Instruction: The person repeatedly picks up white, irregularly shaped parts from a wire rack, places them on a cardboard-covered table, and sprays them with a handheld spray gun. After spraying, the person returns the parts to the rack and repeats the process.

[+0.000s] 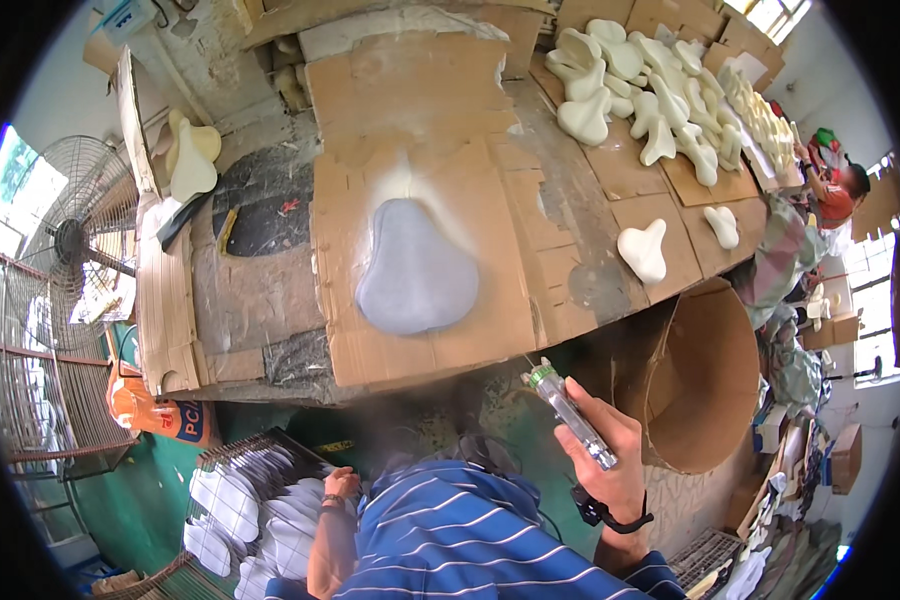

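Observation:
A grey saddle-shaped pad (417, 268), wide at the near end and narrowing away from me, lies on a cardboard sheet (370, 358). Pale spray marks the cardboard around its narrow end. Beyond the table's front edge, my right hand (606, 446) is wrapped round a metal spray gun (574, 413) with a green ring near its nozzle. The nozzle is tipped toward the table, apart from the pad. Low by my waist, my left hand (342, 484) is closed, its fingers curled; whatever they hold is hidden. It is nearest a wire rack (288, 441) of thin pale grey pieces.
Cream foam saddle pieces (625, 100) are piled at the table's far right; two others (643, 251) lie closer. A large cardboard drum (715, 385) stands at the right front. A wire-guarded fan (70, 240) and orange sack (150, 405) are left. A person (836, 195) works far right.

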Demonstrator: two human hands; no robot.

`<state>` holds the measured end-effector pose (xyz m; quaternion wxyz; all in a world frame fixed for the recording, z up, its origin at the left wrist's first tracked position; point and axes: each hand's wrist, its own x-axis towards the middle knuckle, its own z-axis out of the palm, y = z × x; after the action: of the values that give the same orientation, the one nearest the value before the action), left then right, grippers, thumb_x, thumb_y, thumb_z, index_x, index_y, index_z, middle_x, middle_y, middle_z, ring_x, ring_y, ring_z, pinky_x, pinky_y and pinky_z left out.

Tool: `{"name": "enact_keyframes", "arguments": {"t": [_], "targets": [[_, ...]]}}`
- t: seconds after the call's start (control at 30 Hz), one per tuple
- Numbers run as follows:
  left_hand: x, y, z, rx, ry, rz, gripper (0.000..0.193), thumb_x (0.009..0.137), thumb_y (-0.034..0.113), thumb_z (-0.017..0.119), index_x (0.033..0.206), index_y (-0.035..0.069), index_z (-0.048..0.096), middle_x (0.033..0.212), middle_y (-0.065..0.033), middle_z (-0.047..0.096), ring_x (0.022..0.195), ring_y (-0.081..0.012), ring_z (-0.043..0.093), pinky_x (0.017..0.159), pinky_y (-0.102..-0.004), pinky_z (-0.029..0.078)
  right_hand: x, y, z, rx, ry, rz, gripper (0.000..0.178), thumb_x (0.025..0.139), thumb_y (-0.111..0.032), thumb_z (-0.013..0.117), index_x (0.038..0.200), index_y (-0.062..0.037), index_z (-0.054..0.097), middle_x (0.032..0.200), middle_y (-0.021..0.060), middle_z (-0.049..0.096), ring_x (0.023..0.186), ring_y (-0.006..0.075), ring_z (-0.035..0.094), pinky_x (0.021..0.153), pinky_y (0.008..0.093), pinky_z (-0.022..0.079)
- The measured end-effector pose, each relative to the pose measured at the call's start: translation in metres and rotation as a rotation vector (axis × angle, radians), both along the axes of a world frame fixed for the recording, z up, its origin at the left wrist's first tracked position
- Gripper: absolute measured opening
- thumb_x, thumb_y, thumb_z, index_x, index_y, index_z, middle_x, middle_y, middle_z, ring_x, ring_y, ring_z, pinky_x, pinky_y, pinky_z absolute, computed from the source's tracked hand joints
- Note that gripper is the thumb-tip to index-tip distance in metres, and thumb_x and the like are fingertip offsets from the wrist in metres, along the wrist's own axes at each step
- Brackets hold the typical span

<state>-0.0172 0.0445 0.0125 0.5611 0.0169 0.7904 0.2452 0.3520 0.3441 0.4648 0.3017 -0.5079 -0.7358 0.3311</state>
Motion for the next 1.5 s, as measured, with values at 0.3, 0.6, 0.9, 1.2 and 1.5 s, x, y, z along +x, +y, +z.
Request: {"name": "enact_keyframes", "arguments": {"t": [0.3,0.6,0.9,1.2,1.5], "targets": [[-0.004,0.002,-0.010,-0.008,-0.086,0.059,0.040,0.088,0.004,0.062,0.128,0.003,0.063,0.098,-0.0139,0.075,0.081,-0.0271,0.072,0.067,-0.0456,0.059,0.007,-0.006,0.012,-0.024,-0.063,-0.012,0.053,0.079,0.003,0.076,0.131,-0.0005,0.066,0.091,0.0163,0.071,0.073,0.0268,0.067,0.067,0.0329,0.052],[-0.012,0.029,-0.005,0.095,-0.017,0.029,0.037,0.088,0.008,0.065,0.124,0.001,0.065,0.100,-0.0113,0.074,0.078,-0.0188,0.071,0.056,-0.0318,0.055,0.009,-0.005,0.015,-0.019,-0.001,0.025,0.063,0.075,0.010,0.074,0.136,-0.0023,0.062,0.091,0.0170,0.070,0.074,0.0315,0.069,0.067,0.0347,0.054],[-0.003,0.014,-0.008,0.028,-0.035,-0.035,0.035,0.090,0.007,0.059,0.124,0.003,0.065,0.094,-0.0107,0.075,0.075,-0.0205,0.071,0.059,-0.0347,0.057,0.012,-0.003,0.015,-0.042,-0.006,0.082,0.065,0.073,0.011,0.069,0.136,-0.0010,0.061,0.090,0.0173,0.068,0.073,0.0325,0.066,0.068,0.0349,0.053],[0.003,0.019,-0.003,-0.002,0.001,-0.078,0.036,0.089,0.008,0.061,0.125,0.006,0.065,0.092,-0.0079,0.074,0.074,-0.0200,0.071,0.060,-0.0352,0.057,0.016,0.000,0.015,-0.016,-0.025,0.090,0.066,0.071,0.010,0.068,0.136,-0.0023,0.062,0.091,0.0175,0.069,0.074,0.0345,0.067,0.067,0.0353,0.053],[0.004,0.028,-0.002,0.030,-0.027,-0.059,0.036,0.087,0.009,0.066,0.122,0.003,0.067,0.092,-0.0088,0.074,0.076,-0.0197,0.071,0.060,-0.0333,0.055,0.027,-0.001,0.012,-0.039,-0.121,0.157,0.069,0.070,0.012,0.068,0.136,-0.0034,0.063,0.090,0.0172,0.069,0.073,0.0338,0.067,0.066,0.0358,0.053]]}}
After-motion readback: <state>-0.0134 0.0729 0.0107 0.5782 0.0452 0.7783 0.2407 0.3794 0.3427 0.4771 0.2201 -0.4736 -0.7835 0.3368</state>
